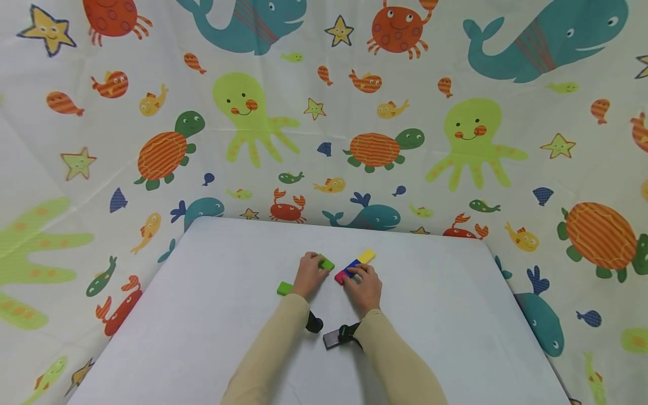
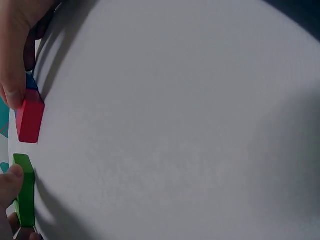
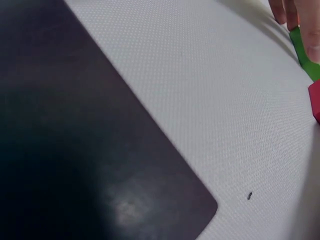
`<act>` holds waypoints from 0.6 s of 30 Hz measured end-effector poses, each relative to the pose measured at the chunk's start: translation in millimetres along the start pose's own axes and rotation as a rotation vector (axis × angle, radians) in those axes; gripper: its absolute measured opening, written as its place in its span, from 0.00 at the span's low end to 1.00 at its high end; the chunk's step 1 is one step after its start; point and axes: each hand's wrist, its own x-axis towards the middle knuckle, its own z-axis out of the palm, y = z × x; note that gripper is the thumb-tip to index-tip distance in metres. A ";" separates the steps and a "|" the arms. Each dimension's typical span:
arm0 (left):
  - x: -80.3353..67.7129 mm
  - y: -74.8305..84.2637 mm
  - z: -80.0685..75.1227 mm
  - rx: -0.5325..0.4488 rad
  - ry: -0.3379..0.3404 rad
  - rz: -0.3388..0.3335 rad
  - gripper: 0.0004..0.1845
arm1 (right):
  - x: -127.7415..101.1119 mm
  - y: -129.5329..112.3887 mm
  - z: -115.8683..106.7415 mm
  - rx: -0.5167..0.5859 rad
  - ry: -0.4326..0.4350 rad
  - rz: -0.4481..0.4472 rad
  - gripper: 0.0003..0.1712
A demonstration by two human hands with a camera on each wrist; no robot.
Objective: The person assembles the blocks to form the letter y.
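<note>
In the head view my left hand point(image 1: 310, 274) pinches a green block point(image 1: 327, 262) by its sides, on the table. In the left wrist view the thumb lies on that green block point(image 2: 25, 192). To its right my right hand point(image 1: 367, 286) grips a slanting row, with thumb and fingers at the red block point(image 1: 340, 278) and the blue block point(image 1: 356, 262). A yellow block point(image 1: 367, 256) is at the row's far end. The red block point(image 2: 30, 120) stands a small gap from the held green one. Fingers partly hide the blue block.
A second green block point(image 1: 284, 288) lies beside the left wrist, partly covered by it. Near the right wrist is a dark greyish rectangular piece point(image 1: 331, 339), large in the right wrist view. A patterned sea-animal cloth point(image 1: 314, 129) hangs behind the white table point(image 1: 228, 315).
</note>
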 end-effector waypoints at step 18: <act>-2.3 8.6 -2.7 -0.040 0.009 0.019 0.17 | 0.5 -0.7 0.0 0.002 0.002 -0.003 0.16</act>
